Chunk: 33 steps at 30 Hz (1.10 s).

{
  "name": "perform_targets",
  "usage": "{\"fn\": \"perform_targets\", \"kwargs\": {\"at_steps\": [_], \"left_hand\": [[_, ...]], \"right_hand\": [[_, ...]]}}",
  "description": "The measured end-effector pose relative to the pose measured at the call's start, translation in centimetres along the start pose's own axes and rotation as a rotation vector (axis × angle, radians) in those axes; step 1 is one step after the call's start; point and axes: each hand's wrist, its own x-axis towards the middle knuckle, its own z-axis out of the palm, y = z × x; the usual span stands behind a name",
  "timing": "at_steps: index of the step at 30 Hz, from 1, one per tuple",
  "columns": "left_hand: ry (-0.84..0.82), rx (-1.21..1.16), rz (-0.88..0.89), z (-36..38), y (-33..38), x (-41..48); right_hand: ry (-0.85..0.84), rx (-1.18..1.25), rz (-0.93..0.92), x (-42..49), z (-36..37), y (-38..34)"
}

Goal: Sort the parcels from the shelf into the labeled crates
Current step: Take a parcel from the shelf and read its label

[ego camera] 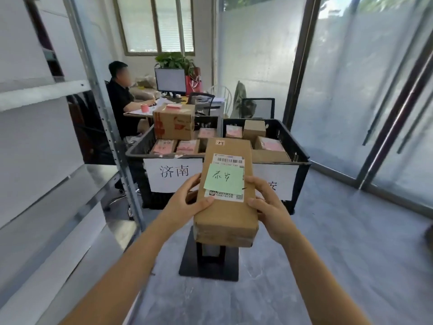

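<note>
Only one view, from the head, facing forward and down, wide-angle, lines bent at the edges. Very near to left hand and right hand with parcel at 6 o'clock. Near at 12 o'clock the crates, desk farther at 11 o'clock, shelf close at 9 o'clock.

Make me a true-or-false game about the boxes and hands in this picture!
1. The left hand and the right hand both hold the cardboard parcel. True.
2. The sticky note on that parcel is pink. False: it is green.
3. The left crate has a sign reading 济南. True.
4. The right crate is empty. False: small boxes lie in it.
</note>
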Motion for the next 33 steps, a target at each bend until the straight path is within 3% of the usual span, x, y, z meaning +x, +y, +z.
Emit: {"fn": "perform_targets", "kwargs": {"at_steps": [9, 18, 25, 33], "left_hand": [[-0.056, 0.010, 0.043, 2.2, -0.5, 11.8], [0.039, 0.069, 0.057, 4.5, -0.2, 26.5], [0.145, 0.076, -0.040, 4.3, -2.3, 35.0], [0.098, 0.261, -0.171, 2.1, -5.5, 40.9]], "right_hand": [[0.104, 0.060, -0.035, 10.0, -7.7, -0.9], [0.024, -0.008, -0.034, 26.5, -15.4, -2.9], [0.014, -0.035, 0.059, 36.2, -16.3, -1.3], [0.032, -0.125, 0.140, 41.3, -15.2, 2.4]]}}
